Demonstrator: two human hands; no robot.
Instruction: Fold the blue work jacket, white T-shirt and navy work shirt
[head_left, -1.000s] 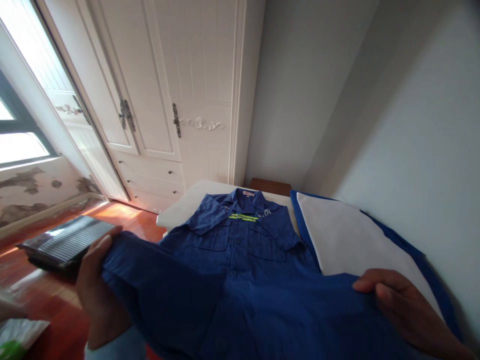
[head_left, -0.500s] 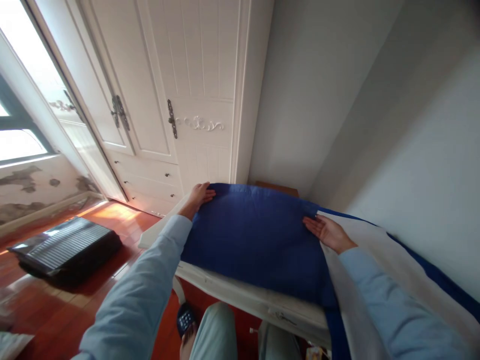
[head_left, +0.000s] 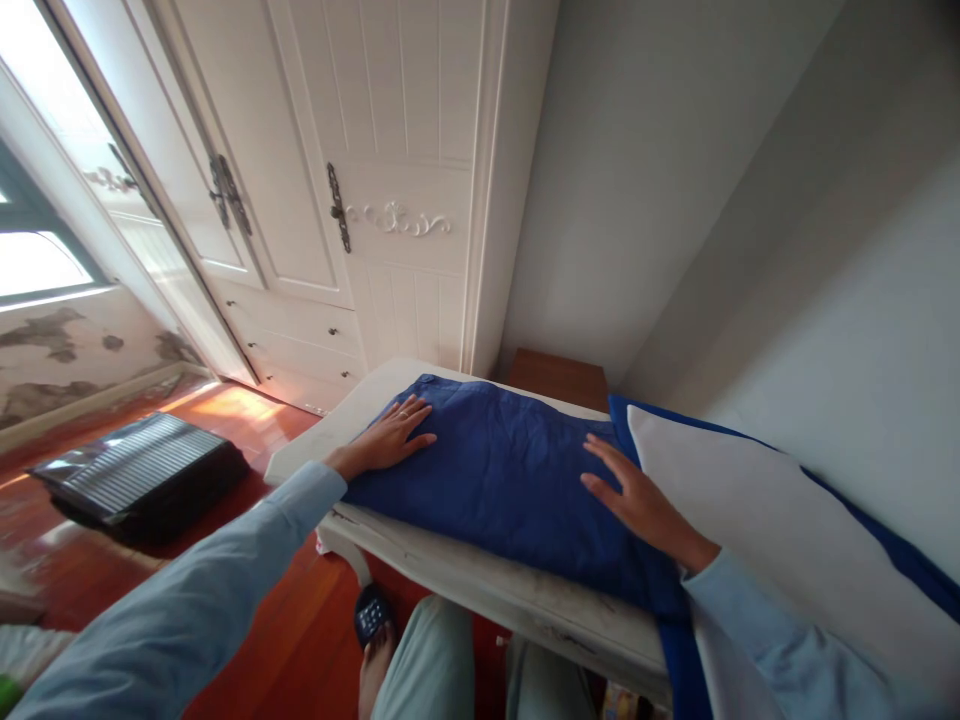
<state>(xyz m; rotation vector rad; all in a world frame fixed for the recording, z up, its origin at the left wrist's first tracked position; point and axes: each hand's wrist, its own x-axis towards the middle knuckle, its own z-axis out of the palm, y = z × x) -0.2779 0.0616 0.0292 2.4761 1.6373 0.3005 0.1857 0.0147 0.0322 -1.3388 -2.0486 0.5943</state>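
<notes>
Dark blue cloth [head_left: 495,480] lies over a narrow white table [head_left: 390,372], with some creases in its surface. On the cloth's left end rests my left hand [head_left: 390,435], palm down with its fingers spread and a ring on one finger. My right hand [head_left: 634,495] is at the right part of the cloth, fingers apart and holding nothing; whether it touches the fabric is hard to tell. Beside it, a white layer [head_left: 757,500] edged in blue stretches to the right and hangs past the table's front edge.
A white wardrobe [head_left: 412,130] stands behind the table, and a brown wooden piece [head_left: 559,378] sits behind the table's far edge. On the red floor at left is a black-wrapped package [head_left: 150,470]. A grey wall rises at right. My knees are under the table.
The cloth's far edge has come down onto the table, baring a white strip behind it. Both hands have let go of that edge; my left hand has moved nearer and flattened on the cloth.
</notes>
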